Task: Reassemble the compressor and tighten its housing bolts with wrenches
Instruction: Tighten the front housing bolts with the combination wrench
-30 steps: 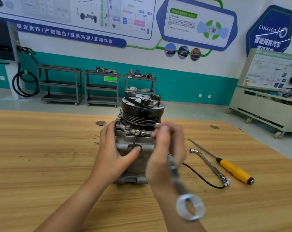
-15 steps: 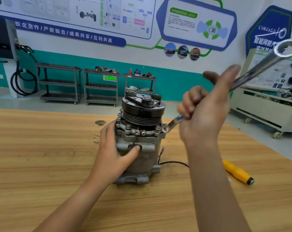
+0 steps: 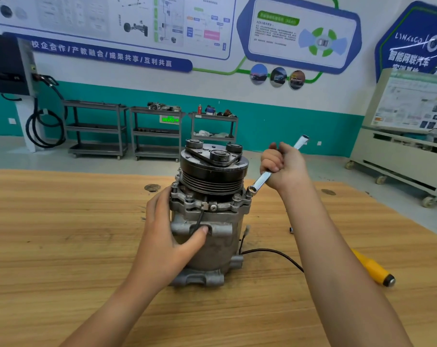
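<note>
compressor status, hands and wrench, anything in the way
Left hand grips compressor body. Right hand holds wrench, ring end at right flange bolt. Cable trails beside base, away from wrench.

both bare forearms reach in from the bottom edge. the left hand [image 3: 167, 236] lies against the left side of the compressor [image 3: 212, 249], fingers wrapped round its side and the thumb pressed across its front. the right forearm rises steeply from the lower right. the right hand [image 3: 283, 169] is held higher than the left, closed in a fist round the middle of a wrench [image 3: 262, 178], knuckles facing left.
</note>
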{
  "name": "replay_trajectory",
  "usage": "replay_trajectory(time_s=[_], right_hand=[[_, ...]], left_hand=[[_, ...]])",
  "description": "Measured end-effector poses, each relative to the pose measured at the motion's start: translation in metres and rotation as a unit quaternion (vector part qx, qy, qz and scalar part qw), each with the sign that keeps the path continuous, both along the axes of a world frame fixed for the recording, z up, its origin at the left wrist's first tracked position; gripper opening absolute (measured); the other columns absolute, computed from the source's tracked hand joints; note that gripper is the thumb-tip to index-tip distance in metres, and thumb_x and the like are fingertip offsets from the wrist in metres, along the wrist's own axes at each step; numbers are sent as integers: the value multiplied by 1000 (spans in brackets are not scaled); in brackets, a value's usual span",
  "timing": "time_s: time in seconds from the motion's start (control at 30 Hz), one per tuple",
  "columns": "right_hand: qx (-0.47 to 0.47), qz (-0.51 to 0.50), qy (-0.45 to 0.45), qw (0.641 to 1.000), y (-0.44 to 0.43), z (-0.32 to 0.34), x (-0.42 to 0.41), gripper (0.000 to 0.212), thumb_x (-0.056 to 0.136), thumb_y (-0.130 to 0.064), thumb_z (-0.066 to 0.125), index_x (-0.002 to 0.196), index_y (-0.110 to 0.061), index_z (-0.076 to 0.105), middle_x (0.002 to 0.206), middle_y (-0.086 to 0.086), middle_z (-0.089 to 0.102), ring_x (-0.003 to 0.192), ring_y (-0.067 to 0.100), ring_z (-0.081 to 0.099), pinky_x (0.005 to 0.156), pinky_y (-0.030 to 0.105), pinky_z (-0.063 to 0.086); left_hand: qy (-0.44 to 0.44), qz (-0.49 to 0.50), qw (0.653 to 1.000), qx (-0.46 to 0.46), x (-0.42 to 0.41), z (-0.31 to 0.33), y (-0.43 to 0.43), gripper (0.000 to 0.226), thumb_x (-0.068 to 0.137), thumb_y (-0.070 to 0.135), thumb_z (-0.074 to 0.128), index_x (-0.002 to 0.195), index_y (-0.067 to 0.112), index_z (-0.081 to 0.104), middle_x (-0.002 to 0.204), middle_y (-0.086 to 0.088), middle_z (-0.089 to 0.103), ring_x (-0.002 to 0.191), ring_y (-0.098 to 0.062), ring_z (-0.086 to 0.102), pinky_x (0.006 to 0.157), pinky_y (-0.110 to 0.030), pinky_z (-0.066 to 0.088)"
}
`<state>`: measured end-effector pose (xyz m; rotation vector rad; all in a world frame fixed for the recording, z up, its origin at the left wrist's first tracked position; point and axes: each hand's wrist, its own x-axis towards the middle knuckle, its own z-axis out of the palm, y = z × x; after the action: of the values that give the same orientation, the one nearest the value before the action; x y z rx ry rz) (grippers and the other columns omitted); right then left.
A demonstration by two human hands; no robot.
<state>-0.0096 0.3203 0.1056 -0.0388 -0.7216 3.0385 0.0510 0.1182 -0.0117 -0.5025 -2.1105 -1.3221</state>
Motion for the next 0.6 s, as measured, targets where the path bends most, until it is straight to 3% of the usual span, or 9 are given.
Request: replay_trajectory(time_s=[0.17, 0.3, 0.43, 0.6], right_hand=[[72, 25, -21, 997, -11, 3, -10, 37, 102, -19, 32, 68, -10, 38, 32, -5, 21, 20, 5, 20, 22, 15, 14], [127, 42, -28, 991, -17, 4, -16, 34, 103, -16, 32, 71, -7, 42, 33, -6, 23, 21, 3, 20, 22, 16, 17], [201, 69, -19, 977, -20, 7, -20, 30, 103, -15, 33, 79, -4, 47, 33, -7, 24, 22, 1, 20, 22, 15, 17], [159, 81, -40, 983, -20, -1, -22, 36, 103, -13, 32, 69, -5, 42, 31, -6, 24, 20, 2, 20, 21, 17, 21]], left_hand=[[0, 7, 1000, -3, 0, 0, 1, 78, 72, 27, 71, 139, 24, 30, 128, 13, 32, 114, 10, 30, 87, 9, 19], [20, 13, 1000, -3, 1, 1, 1, 74, 73, 22, 73, 128, 38, 25, 127, 12, 32, 111, 12, 30, 86, 10, 18], [15, 13, 1000, -1, 1, 0, 1, 73, 73, 23, 72, 130, 35, 27, 127, 11, 34, 113, 8, 32, 87, 9, 20], [20, 16, 1000, -3, -1, -1, 1, 74, 73, 20, 73, 135, 27, 32, 127, 9, 35, 113, 7, 33, 87, 8, 21]])
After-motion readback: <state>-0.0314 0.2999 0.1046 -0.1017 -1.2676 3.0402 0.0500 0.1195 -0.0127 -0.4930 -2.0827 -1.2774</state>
